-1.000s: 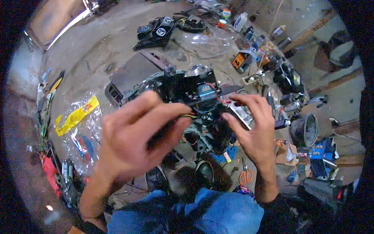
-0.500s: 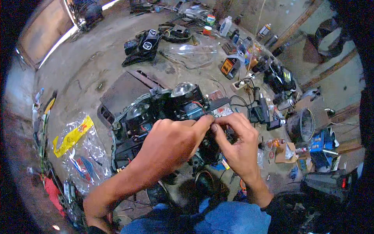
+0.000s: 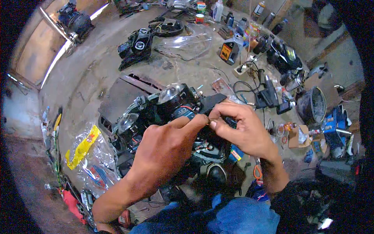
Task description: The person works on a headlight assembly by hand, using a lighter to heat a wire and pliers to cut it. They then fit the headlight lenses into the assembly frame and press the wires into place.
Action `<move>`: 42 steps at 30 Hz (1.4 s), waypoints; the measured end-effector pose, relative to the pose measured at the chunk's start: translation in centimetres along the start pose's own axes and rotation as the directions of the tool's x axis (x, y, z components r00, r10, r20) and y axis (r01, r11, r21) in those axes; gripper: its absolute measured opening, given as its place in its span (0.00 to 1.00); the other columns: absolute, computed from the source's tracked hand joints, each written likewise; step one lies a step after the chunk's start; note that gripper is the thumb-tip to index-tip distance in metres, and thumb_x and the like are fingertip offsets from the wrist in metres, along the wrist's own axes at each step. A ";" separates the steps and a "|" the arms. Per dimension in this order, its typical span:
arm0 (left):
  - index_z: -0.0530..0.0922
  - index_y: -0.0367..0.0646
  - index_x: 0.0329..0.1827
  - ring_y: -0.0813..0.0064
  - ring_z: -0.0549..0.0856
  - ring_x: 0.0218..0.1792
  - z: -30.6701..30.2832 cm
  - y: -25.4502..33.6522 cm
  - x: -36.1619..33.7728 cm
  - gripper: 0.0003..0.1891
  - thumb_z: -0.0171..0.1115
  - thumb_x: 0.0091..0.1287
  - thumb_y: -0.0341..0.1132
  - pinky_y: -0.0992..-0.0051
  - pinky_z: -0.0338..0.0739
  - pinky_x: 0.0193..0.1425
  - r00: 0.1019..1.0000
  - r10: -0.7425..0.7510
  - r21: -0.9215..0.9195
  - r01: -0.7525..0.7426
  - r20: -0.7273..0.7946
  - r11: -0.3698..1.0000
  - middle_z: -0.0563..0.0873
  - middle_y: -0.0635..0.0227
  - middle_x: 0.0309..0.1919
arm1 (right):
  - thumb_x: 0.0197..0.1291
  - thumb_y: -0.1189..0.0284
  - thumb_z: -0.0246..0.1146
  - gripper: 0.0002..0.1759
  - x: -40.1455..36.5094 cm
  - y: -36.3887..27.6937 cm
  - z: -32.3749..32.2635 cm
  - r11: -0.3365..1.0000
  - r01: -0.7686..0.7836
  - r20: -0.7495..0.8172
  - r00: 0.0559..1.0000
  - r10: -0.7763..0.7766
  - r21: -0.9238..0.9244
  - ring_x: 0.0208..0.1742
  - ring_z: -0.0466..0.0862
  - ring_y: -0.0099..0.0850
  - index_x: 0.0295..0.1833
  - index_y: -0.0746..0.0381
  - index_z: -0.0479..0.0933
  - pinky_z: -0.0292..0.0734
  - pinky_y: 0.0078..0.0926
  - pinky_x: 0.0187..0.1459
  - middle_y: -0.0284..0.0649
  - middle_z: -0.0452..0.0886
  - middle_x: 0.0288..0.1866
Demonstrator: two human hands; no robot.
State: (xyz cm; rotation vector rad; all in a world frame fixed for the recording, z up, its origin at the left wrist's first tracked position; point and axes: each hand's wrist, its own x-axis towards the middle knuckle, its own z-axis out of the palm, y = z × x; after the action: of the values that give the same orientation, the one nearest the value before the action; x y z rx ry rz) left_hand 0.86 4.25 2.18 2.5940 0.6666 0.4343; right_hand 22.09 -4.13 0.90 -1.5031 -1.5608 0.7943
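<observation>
Left hand: has met the right at frame centre; fingers pressed together, contents hidden
Right hand: thumb and forefinger pinched, contents unclear
Headlight unit: beside both

What the fingertips of the bare left hand and bare right hand meet over is too small to tell; the left hides part of the black, clear-domed headlight assembly; the bottom edge crops the blue denim trousers.

Grey stained floor; brownish panels upper left, bright light through gaps beside them.
</observation>
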 end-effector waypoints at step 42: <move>0.93 0.39 0.47 0.69 0.84 0.33 -2.9 2.0 -3.0 0.17 0.78 0.52 0.20 0.70 0.77 0.39 0.907 0.143 0.273 -0.033 -0.395 0.962 0.90 0.60 0.38 | 0.59 0.72 0.77 0.23 -4.6 1.0 -0.9 0.996 0.064 -0.211 0.975 -0.076 -0.062 0.45 0.86 0.29 0.61 0.63 0.87 0.79 0.29 0.51 0.39 0.86 0.44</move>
State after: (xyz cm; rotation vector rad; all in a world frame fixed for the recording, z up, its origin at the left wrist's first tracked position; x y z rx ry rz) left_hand -2.02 2.05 5.05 2.8128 0.7886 1.0078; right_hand 23.19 -8.66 -0.11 -1.5105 -1.4762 0.5342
